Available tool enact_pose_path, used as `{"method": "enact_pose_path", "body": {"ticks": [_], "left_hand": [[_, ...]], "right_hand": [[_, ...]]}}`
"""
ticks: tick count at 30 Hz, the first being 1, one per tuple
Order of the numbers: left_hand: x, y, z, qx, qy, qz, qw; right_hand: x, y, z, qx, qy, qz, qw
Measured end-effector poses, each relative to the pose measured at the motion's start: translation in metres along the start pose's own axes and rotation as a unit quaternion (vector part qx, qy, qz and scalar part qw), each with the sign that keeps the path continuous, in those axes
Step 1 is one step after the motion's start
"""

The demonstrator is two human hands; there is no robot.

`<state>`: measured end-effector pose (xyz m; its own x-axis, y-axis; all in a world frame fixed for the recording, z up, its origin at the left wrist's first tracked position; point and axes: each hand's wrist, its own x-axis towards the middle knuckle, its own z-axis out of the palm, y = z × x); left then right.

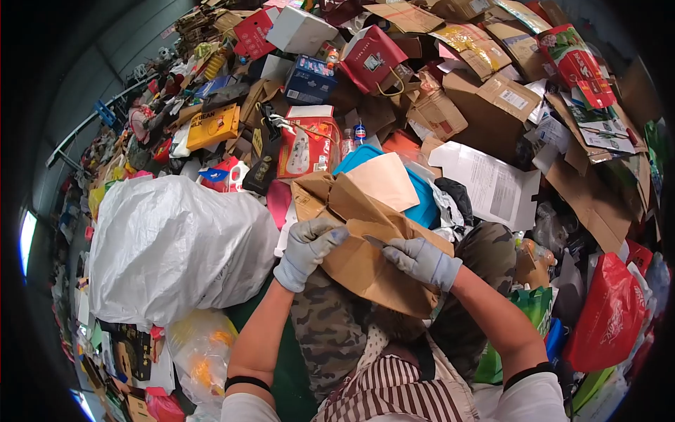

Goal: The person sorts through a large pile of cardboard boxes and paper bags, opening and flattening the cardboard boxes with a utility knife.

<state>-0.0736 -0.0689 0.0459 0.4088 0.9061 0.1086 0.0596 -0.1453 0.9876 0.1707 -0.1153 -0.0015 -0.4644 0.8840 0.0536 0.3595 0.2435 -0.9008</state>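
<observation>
A crumpled brown paper bag (pixel 365 264) lies across my lap, over camouflage trousers. My left hand (pixel 307 247), in a grey glove, grips the bag's upper left edge. My right hand (pixel 420 260), also gloved, holds a small knife whose blade (pixel 375 242) points left against the bag's fold. Both hands sit close together on the bag.
A big white sack (pixel 169 246) bulges at my left. A heap of cardboard boxes (pixel 485 105), cartons and paper fills the space ahead. A blue tray (pixel 422 204) lies just behind the bag, a red plastic bag (pixel 608 316) at right, a clear bag (pixel 200 348) lower left.
</observation>
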Motion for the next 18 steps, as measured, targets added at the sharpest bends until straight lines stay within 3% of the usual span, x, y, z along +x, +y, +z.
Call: {"method": "enact_pose_path", "body": {"ticks": [6,9,15,18], "left_hand": [[-0.012,0.001,0.011,-0.013,-0.002,0.004,1.0],[-0.015,0.006,0.018,0.042,-0.018,0.028,0.999],[-0.019,0.006,0.03,0.039,-0.035,0.034,0.998],[-0.021,0.007,0.035,0.041,-0.037,-0.005,0.998]], "right_hand": [[-0.01,-0.01,-0.012,-0.11,-0.043,0.012,0.993],[-0.012,-0.007,-0.018,-0.138,-0.095,0.014,0.986],[-0.02,-0.007,-0.021,-0.152,-0.102,0.027,0.983],[-0.024,-0.004,-0.019,-0.176,-0.087,0.025,0.98]]}}
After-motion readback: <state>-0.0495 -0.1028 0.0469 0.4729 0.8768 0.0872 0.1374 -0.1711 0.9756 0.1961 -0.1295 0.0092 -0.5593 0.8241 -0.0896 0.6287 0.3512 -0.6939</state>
